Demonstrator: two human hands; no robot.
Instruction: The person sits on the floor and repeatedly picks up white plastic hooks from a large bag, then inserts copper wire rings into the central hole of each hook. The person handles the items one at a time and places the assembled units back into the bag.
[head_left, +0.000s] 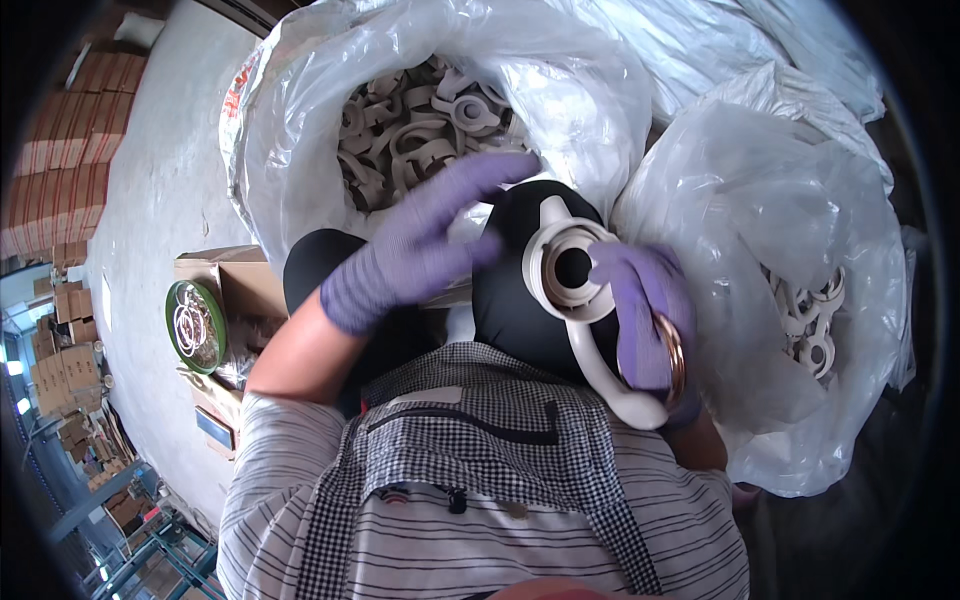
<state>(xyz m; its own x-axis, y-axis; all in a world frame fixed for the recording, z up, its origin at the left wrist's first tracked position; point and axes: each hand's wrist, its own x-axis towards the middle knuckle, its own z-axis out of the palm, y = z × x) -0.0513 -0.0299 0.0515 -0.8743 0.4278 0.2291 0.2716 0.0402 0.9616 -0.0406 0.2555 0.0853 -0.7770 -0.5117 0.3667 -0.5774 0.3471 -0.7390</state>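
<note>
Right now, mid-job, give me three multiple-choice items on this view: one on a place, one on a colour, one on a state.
1. Where is the green round tin?
A. on a cardboard box at the person's left
B. inside the right bag
C. on the person's lap

2. What colour are the gloves?
A. yellow
B. purple
C. black

3. What is the right hand doing?
A. hanging empty
B. gripping a cream plastic part
C. tying a bag

Answers:
1 A, the tin sits on the box left of the knees.
2 B, both hands, the left hand too, wear purple knit gloves.
3 B, its fingers close on the cream plastic part.
</note>
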